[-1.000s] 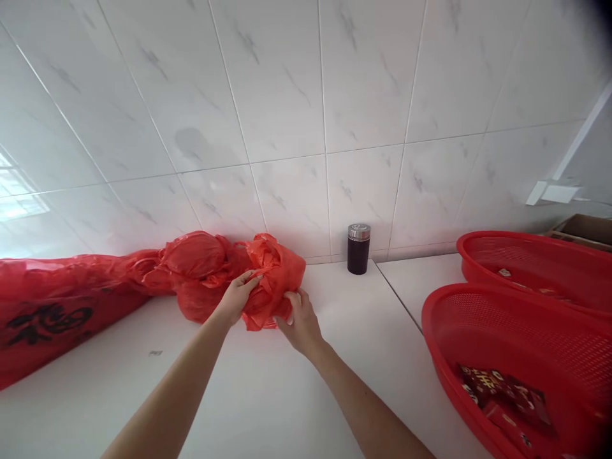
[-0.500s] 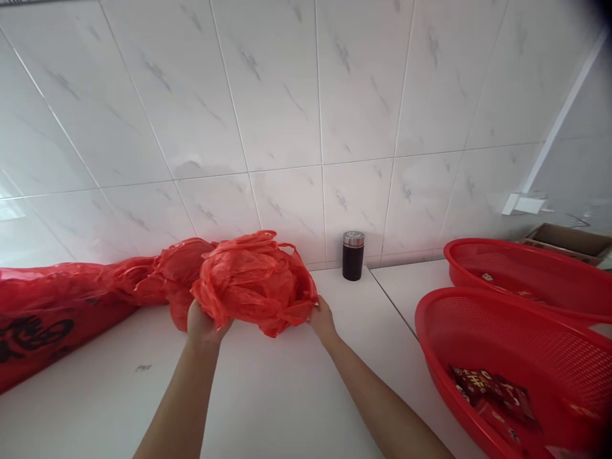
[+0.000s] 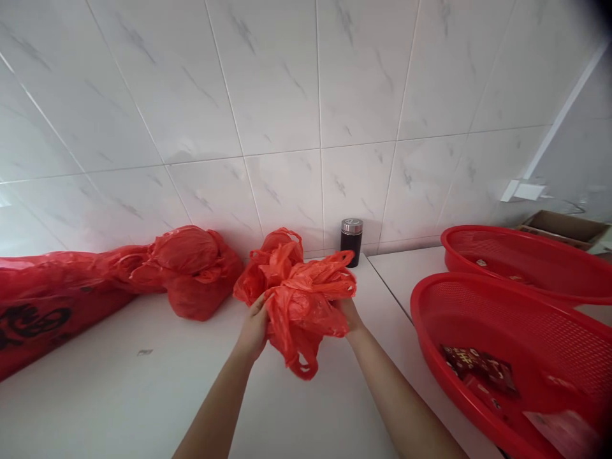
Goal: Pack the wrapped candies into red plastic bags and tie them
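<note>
Crumpled red plastic bags (image 3: 306,296) held up over white table (image 3: 191,389) btwn both hands: at L side pinched w/ thumb & fingers of L hand (image 3: 255,324); R side gripped by R hand (image 3: 351,313), its fingers mostly hidden, exact grip can't be told. Dark jar (image 3: 352,243) partly covered behind; red baskets (image 3: 507,357) seen at R.

Marbled white wall tiles (image 3: 282,76) behind white tabletop (image 3: 191,395); soft light from left.
</note>
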### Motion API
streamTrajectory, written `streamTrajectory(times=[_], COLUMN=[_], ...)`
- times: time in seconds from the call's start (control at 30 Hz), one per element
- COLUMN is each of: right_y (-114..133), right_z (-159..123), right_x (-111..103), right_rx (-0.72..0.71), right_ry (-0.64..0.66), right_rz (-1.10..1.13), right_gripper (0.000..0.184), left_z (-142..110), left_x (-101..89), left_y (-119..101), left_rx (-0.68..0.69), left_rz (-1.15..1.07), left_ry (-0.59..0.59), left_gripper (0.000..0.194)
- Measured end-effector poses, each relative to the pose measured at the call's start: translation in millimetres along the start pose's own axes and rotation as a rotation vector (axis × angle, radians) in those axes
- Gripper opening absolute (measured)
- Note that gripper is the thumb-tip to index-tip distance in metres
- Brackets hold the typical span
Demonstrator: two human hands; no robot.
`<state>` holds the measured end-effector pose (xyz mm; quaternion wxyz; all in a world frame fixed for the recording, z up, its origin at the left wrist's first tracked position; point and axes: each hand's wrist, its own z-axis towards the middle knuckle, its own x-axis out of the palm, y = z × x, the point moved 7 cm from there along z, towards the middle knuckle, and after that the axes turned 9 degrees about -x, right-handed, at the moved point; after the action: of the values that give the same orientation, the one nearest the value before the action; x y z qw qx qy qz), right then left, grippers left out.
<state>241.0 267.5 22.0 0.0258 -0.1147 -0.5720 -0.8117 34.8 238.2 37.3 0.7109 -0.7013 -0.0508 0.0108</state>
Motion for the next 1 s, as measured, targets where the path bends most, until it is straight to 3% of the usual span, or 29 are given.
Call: streamTrajectory(times=[0.13,0.23,0.37,0.5,0.63,0.73,0.8,0.9,1.0], right_y=[1.1,-2.8,-12.2,-23.9,-24.3,-4.6,13.2,40.5,60.6], right_z=[0.9,2.7,-0.3,-21.3,-58.9,-87.7,-105.0,-125.7,-136.6], right_x=[-44.6,-75.7,-92.0,-91.3,-77.1,-61.8,-53.1,-43.8,-47.1], right_rx=[-0.046,-0.074,-0.021,0.079,0.146,0.118,0.115,0.102,0.036], right_ry=[-0.126,-0.258,-0.261,-0.213,-0.086,0.096,0.215,0.365,0.403], right_rz=[-0.078,-0.134,-0.144,-0.149,-0.186,-0.337,-0.426,-0.454,-0.440], right_gripper=[0.027,0.032,0.046,0.050,0.054,0.050,0.043,0.035,0.029], left_z=[19.4,36.8,32.6,-12.7,-40.6,-21.0,4.1,39.8,50.2], left_x=[32.7,36.2,39.6,58.2,97.6,114.2,121.5,129.7,131.5], left_y=[0.6,-21.6,-46.1,-33.4,22.9,60.5,68.9,62.1,42.8], left_rx=[0.130,0.251,0.398,0.562,0.643,0.588,0.553,0.505,0.478], left_rz=[0.198,0.319,0.464,0.615,1.067,1.283,1.290,1.292,1.266], left_ry=[-0.091,-0.239,-0.306,-0.223,0.035,0.131,0.144,0.098,0.048], left_gripper=[0.023,0.027,0.035,0.034,0.038,0.042,0.041,0.043,0.042])
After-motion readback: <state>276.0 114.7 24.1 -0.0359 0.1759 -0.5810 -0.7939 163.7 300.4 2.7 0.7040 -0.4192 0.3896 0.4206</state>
